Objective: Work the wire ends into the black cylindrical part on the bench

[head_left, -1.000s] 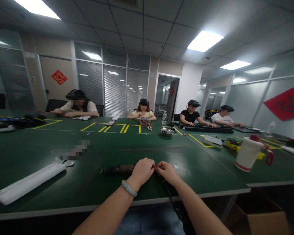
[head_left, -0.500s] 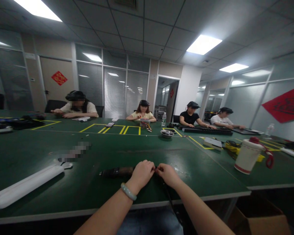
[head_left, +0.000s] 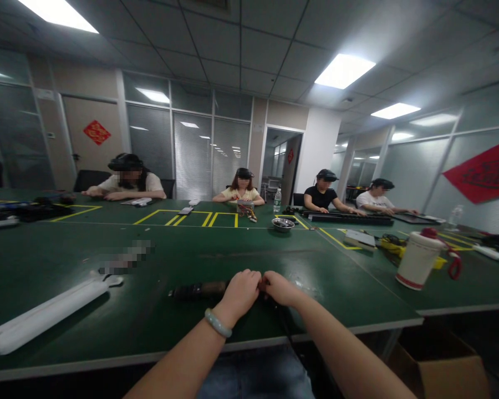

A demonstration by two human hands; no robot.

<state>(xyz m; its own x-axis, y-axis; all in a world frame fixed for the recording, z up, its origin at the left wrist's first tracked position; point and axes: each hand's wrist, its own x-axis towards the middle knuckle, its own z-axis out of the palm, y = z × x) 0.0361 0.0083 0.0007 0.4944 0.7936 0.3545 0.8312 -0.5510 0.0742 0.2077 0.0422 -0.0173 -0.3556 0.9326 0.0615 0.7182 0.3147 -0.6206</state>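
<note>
- Dark cylindrical tool (head_left: 199,291): slim, black toward its left end and brownish further right, with a small, pale, metallic-looking tip at the far left.
- It lies on its side on the green table (head_left: 149,324), its length running left to right, near the front edge; its right part is hidden.
- Black cord (head_left: 288,328): thin, running down toward that edge; where it joins is hidden.

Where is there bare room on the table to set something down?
Bare table lies between the left hand and the bowl, just left of the cup, and between the white item and the tool. It is crowded behind the cup, around a yellow thing and a pale box.
</note>
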